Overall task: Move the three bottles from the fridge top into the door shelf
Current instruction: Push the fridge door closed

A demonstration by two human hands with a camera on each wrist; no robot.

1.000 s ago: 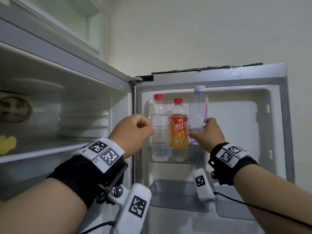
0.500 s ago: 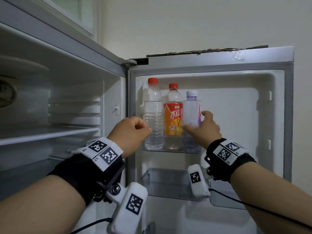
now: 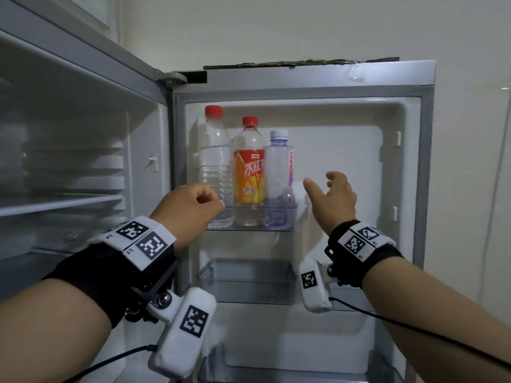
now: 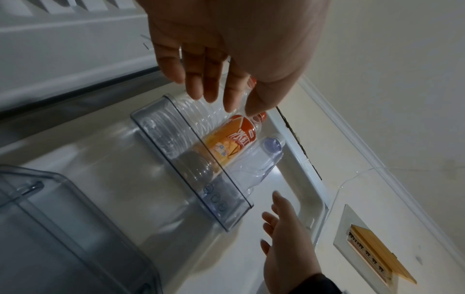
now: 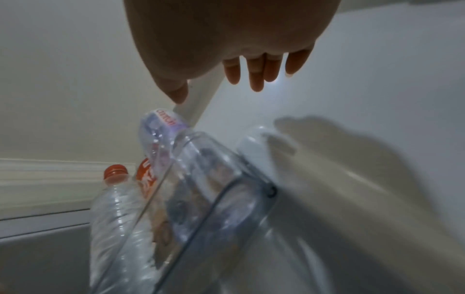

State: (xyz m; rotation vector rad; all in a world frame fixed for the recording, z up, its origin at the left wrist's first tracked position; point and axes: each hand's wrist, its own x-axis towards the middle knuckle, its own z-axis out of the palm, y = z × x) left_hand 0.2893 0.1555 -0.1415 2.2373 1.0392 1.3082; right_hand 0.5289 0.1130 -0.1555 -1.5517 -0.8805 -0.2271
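Nearest the camera, two forearms reach forward, each with a black wrist strap carrying white blocks printed with square black-and-white codes (image 3: 150, 242). The left hand (image 3: 190, 205) hangs in front of the shelf with its fingers loosely curled and nothing in them — the left wrist view shows the fingertips clear of the bottles. The right hand (image 3: 333, 199) is spread, thumb pointing left and fingers relaxed, empty and well to the right of the bottles.

Beyond the hands is the clear plastic upper door shelf (image 3: 250, 219) of the open silver fridge door (image 3: 329, 76). All three bottles stand upright in it, side by side: at the left a tall clear ribbed water bottle with a red cap (image 3: 215, 167), in the middle an orange-labelled drink bottle with a red cap (image 3: 249, 167), and at the right a shorter clear bottle with a pale lilac cap (image 3: 278, 172) — each just beside its neighbour.

Lower on the door sits a second clear plastic bin (image 3: 246, 280). To the left the white fridge interior (image 3: 72, 167) shows a glass shelf and ribbed side rails. Behind all of it is a cream wall (image 3: 276, 26).
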